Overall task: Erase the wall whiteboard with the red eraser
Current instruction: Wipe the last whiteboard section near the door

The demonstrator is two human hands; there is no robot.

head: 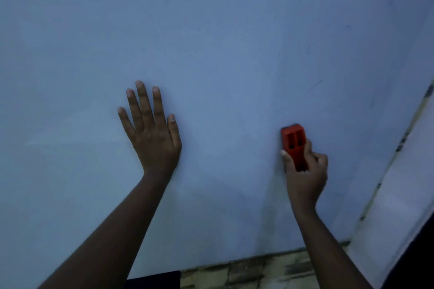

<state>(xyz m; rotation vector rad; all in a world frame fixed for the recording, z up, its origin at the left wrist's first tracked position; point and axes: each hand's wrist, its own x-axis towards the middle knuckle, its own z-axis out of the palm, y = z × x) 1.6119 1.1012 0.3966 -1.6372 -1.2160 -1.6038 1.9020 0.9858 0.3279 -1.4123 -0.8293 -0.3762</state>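
Item: red eraser (294,142). Hard moulded plastic shell with two slots in its back; judged light, rigid and unlikely to break, the smooth sides perhaps a little slippery. Best taken across the narrow sides near the lower end, so the pad face sits flat on the board. Location: lower right of the wall whiteboard (223,42), against or very close to its surface (contact cannot be confirmed).

Right hand (305,171): fingers and thumb wrapped round the eraser's lower half, upper half protruding.

Left hand (152,129): flat, fingers straight and slightly spread, palm laid on the board, grasping nothing.

Board: faint blue marks (314,85) remain right of the eraser.
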